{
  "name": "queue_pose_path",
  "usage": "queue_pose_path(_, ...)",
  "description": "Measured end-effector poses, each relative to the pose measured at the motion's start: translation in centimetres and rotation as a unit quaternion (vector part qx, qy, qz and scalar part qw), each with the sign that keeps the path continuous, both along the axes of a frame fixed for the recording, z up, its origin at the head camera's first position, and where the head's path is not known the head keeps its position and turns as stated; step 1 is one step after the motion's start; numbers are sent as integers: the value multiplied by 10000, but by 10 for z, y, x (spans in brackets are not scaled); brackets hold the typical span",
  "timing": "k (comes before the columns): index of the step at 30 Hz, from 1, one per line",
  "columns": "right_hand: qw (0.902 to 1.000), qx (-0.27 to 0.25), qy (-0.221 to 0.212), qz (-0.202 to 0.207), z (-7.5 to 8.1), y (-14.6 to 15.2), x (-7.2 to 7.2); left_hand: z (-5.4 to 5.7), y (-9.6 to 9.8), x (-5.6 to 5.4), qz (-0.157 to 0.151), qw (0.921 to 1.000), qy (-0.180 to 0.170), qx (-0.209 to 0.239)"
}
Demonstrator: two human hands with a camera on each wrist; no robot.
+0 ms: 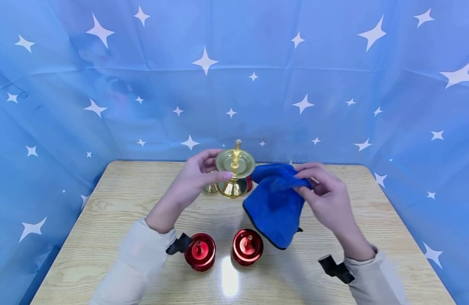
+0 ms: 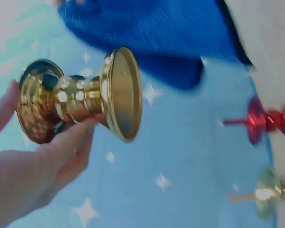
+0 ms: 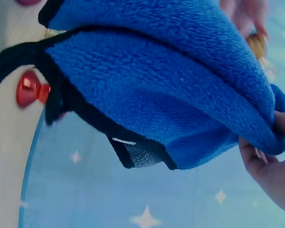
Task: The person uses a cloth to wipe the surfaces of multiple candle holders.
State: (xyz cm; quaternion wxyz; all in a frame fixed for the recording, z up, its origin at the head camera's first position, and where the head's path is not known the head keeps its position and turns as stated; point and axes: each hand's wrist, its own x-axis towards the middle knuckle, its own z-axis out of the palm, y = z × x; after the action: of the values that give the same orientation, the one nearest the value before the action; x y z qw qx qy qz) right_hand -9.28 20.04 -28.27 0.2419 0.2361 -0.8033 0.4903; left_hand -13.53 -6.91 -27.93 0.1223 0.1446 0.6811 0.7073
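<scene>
A shiny gold candle holder (image 1: pixel 236 167) with a flared base, a dish and a thin tube on top is held up by my left hand (image 1: pixel 200 176). In the left wrist view, the fingers curl about the waist of the gold candle holder (image 2: pixel 78 97), and its hollow base faces right. My right hand (image 1: pixel 326 190) pinches a blue cloth (image 1: pixel 278 207) by its upper edge, just right of the holder. The blue cloth (image 3: pixel 156 90) hangs in folds with a dark trim in the right wrist view.
Two red candle holders (image 1: pixel 200 252) (image 1: pixel 248 247) stand near the front of the wooden table (image 1: pixel 123 195). Behind the raised holder, another gold holder (image 1: pixel 211 188) and a red one (image 1: pixel 249 184) are partly hidden. A blue star-patterned curtain (image 1: pixel 234 84) closes off the back.
</scene>
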Motion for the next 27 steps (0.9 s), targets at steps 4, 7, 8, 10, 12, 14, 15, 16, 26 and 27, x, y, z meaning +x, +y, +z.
queue_pose_path(4,9980,-38,-309,-559,0,22,-3,-26,-21,-6,87,9999,-62,-9)
queue_pose_path(7,9951,-33,-540,-828,-7,36,-6,-58,-35,-10,148,9994,-266,-161)
queue_pose_path(8,9944,-26,-594,-870,-10,39,-7,-69,-39,-11,173,9991,-335,-195)
queue_pose_path(10,9935,4,-705,-895,-19,44,-8,-93,-46,-12,188,9985,-479,-165)
queue_pose_path(12,9926,-24,-820,-893,-26,47,-9,-114,-51,-13,216,9980,-584,-147)
queue_pose_path(14,9920,6,-906,-878,-34,49,-10,-131,-55,-14,202,9976,-657,-112)
queue_pose_path(15,9916,18,-954,-877,-38,49,-10,-138,-56,-14,178,9975,-680,-78)
queue_pose_path(16,9911,9,-1010,-866,-41,49,-11,-145,-57,-15,177,9973,-708,-88)
queue_pose_path(26,9868,177,-1372,-839,-62,52,-12,-178,-62,-14,82,9978,-593,-284)
queue_pose_path(27,9865,177,-1398,-837,-63,52,-12,-180,-62,-14,53,9979,-593,-236)
